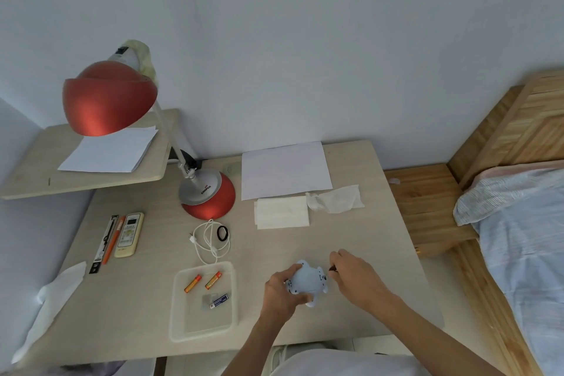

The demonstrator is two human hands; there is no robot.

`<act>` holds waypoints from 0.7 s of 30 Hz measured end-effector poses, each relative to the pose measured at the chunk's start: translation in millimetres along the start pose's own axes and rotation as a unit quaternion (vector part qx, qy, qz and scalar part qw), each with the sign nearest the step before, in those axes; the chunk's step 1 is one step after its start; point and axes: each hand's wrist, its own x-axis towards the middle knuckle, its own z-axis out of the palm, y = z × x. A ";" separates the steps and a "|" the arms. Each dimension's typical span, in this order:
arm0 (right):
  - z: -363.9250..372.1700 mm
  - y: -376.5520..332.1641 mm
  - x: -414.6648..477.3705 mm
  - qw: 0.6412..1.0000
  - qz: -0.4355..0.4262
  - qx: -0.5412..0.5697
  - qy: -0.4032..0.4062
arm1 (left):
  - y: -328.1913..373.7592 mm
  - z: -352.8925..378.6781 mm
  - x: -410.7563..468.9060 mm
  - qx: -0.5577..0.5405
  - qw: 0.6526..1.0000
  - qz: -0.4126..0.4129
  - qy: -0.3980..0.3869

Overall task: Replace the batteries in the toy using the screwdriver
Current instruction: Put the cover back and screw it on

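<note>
Worn on the head, looking forward and down onto a desk (351, 232) from close above. Wide-angle: wall (305, 40) at 12 o'clock, lamp (110, 98) at 10, bed (525, 238) at 3, left hand (279, 291) and right hand (354, 276) nearest, at 6.

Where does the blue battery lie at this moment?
In the head view the blue battery lies inside the clear tray, below the two orange batteries and left of the toy.

My left hand (280, 293) gripped the pale blue toy (306, 281) over the table (274, 247), while my right hand (354, 278) pinched the screwdriver (332, 268) (only its dark tip showed) against the toy's right side. Nearby, a clear tray (173, 308) held three batteries (213, 280).
</note>
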 end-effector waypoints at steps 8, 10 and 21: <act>5.8 6.6 7.1 0.998 0.059 0.003 -0.006 | 4.0 -3.6 2.3 0.001 1.000 -0.002 -0.015; 6.3 5.7 8.4 0.999 0.040 0.023 0.000 | 5.5 -5.7 4.6 0.002 1.000 -0.007 -0.023; -0.3 -0.1 4.7 0.998 -0.002 0.059 -0.006 | 8.3 -9.7 9.0 0.009 0.999 -0.021 -0.038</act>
